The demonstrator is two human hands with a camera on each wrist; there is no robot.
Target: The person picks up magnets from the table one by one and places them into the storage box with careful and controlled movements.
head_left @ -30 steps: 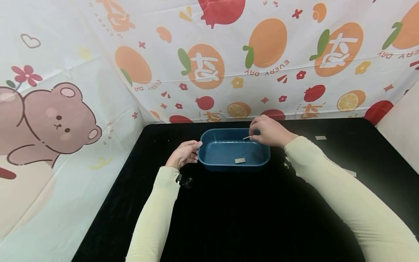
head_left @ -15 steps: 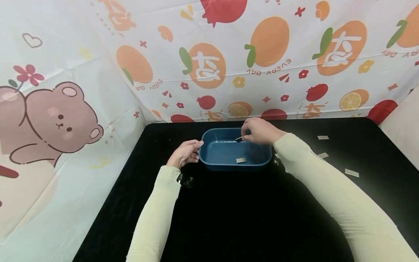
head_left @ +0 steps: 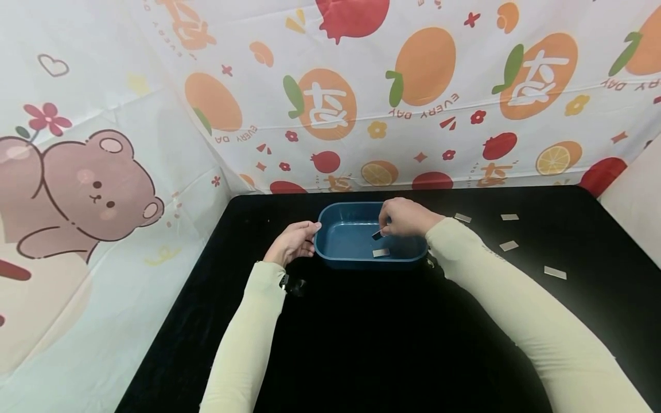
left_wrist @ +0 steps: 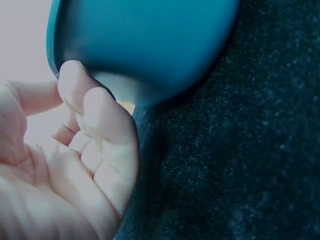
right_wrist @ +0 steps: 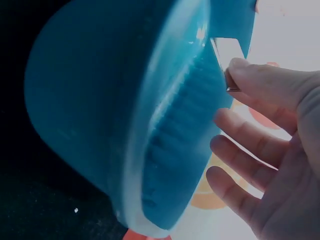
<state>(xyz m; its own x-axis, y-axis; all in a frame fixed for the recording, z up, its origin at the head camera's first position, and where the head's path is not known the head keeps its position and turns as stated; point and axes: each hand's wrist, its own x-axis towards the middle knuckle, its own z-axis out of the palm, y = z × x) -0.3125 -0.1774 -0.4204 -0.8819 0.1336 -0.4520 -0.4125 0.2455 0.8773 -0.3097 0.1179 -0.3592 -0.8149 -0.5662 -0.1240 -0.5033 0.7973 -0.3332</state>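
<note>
A blue oblong plastic basin (head_left: 346, 241) stands near the back of the black table. My left hand (head_left: 293, 242) pinches its left rim, thumb at the edge and fingertips against the outer wall in the left wrist view. Inside the basin, my right hand (head_left: 406, 218) holds a small flat rectangular piece (head_left: 377, 234) by thumb and forefinger. That piece (right_wrist: 230, 55) looks shiny and silvery in the right wrist view, tilted, with the other fingers spread apart below it. Another small silvery piece (head_left: 381, 252) lies on the basin floor near the front wall.
Several similar flat pieces lie on the table (head_left: 361, 344) right of the basin, among them one piece (head_left: 463, 218) beside the right sleeve and a longer piece (head_left: 555, 272) farther right. A fruit-printed cloth (head_left: 377, 103) hangs just behind the table.
My right hand has moved left and lower within the basin, and its piece has turned from edge-on to show a dark face. The sleeve's shift has uncovered pieces on the table. My left hand stays put.
</note>
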